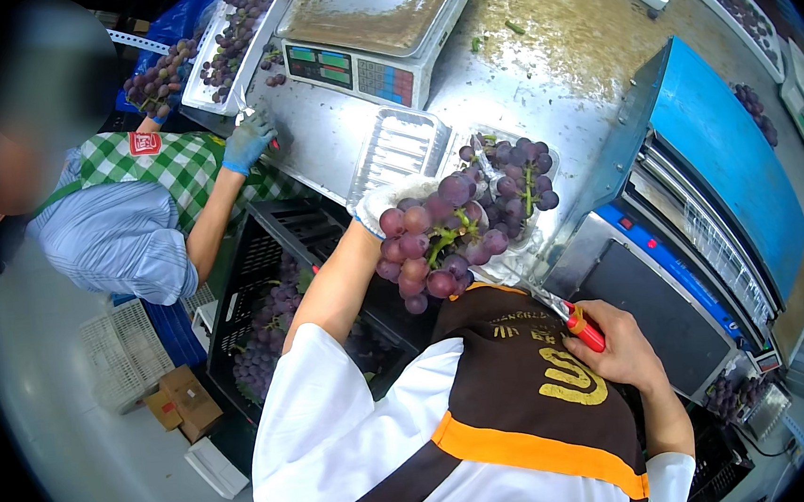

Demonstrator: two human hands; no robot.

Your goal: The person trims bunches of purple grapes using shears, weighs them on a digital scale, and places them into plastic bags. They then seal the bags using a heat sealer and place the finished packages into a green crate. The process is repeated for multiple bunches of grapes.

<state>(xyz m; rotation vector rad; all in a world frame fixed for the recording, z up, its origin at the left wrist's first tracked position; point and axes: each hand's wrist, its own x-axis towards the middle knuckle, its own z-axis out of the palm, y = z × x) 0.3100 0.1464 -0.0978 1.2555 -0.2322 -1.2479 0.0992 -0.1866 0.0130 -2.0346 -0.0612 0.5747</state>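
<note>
My left hand (387, 202), in a white glove, holds up a bunch of reddish-purple grapes (432, 249) by its underside. The fingers are mostly hidden behind the fruit. Low on the right, my bare right hand (619, 340) grips red-handled snips (586, 329). Their metal blades point up and left toward the bunch, close below its lower right side. Just beyond the bunch, darker grapes (530, 177) lie in a clear plastic tray on the metal table (475, 99). Left of them a clear ribbed tray (400, 147) holds no fruit.
A weighing scale (375, 27) stands at the table's far side. At right is a blue-topped machine (730, 159). Black crates with grapes (275, 322) stand below left. A co-worker's blue-gloved hand (249, 142) holds snips near a white grape tray (209, 77).
</note>
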